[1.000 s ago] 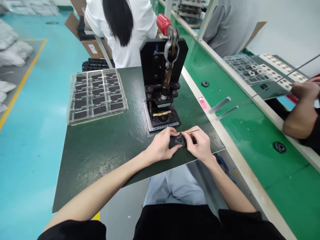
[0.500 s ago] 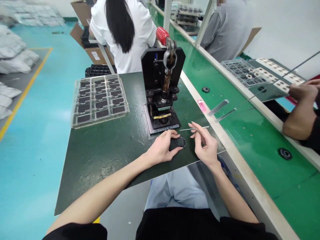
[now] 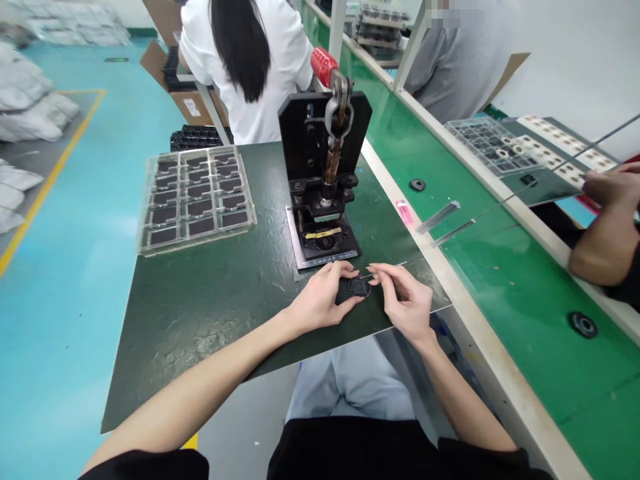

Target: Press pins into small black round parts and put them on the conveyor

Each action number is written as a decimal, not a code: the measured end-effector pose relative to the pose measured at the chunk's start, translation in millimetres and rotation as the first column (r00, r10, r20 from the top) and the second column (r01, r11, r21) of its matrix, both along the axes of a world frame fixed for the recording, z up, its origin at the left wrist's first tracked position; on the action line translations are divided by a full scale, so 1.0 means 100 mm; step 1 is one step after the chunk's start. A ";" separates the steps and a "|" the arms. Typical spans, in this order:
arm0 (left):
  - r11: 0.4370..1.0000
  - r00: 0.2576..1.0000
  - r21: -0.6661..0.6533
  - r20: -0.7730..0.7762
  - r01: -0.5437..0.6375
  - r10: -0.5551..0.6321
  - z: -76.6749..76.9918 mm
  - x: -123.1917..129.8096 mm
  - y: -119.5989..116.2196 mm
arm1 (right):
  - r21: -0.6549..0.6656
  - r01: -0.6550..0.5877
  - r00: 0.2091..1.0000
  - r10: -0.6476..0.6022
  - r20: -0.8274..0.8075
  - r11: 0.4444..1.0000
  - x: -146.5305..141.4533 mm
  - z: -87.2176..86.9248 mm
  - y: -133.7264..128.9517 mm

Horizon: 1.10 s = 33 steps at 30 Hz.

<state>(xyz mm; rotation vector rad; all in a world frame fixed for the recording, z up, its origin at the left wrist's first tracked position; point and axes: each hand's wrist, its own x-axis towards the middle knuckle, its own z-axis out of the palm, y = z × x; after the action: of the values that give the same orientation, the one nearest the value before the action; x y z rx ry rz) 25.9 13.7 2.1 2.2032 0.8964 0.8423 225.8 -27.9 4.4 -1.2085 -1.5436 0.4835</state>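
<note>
My left hand [image 3: 327, 295] rests on the dark green table mat [image 3: 215, 287], its thumb and fingers closed round a small black round part [image 3: 359, 287]. Between the fingertips of my right hand [image 3: 406, 299] is a thin metal rod [image 3: 399, 265], its near end at the upper right edge of the round part. What the tip touches is too small to tell. Just beyond my hands stands a black hand press [image 3: 325, 180] with a red handle [image 3: 324, 65]. A strip of yellow tape [image 3: 323, 233] lies across its base.
A clear tray [image 3: 197, 200] of black parts sits at the left. Along the right runs a green surface [image 3: 505, 267] with thin metal rods [image 3: 439, 217], a pink item [image 3: 404, 212] and black rings [image 3: 583, 325]. Another person's arm [image 3: 607, 247] is at far right; a person in white [image 3: 247, 73] sits ahead.
My right hand has moved left and slightly down, bringing the rod's tip to the round part. The left hand keeps its hold in nearly the same place.
</note>
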 end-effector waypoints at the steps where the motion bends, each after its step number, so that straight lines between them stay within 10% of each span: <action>1: 1.000 1.000 0.000 0.000 0.000 0.000 0.00 0.00 0.00 | 0.005 0.002 1.000 -0.002 -0.007 1.000 0.00 0.00 -0.01; 20: 1.000 1.000 -0.008 0.012 0.005 -0.005 0.00 0.01 0.02 | 0.282 -0.051 0.963 -0.028 0.269 0.958 -0.11 0.09 0.07; 33: 1.000 1.000 -0.002 0.022 0.007 -0.007 -0.02 0.00 0.02 | 0.122 -0.091 0.967 0.058 0.250 0.988 -0.09 0.16 0.18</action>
<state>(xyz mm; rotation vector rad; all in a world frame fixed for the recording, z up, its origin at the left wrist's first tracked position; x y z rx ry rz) 26.3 16.0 -0.3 2.1901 0.8785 0.8602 216.8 -9.5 20.7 -1.1429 -1.8079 0.2817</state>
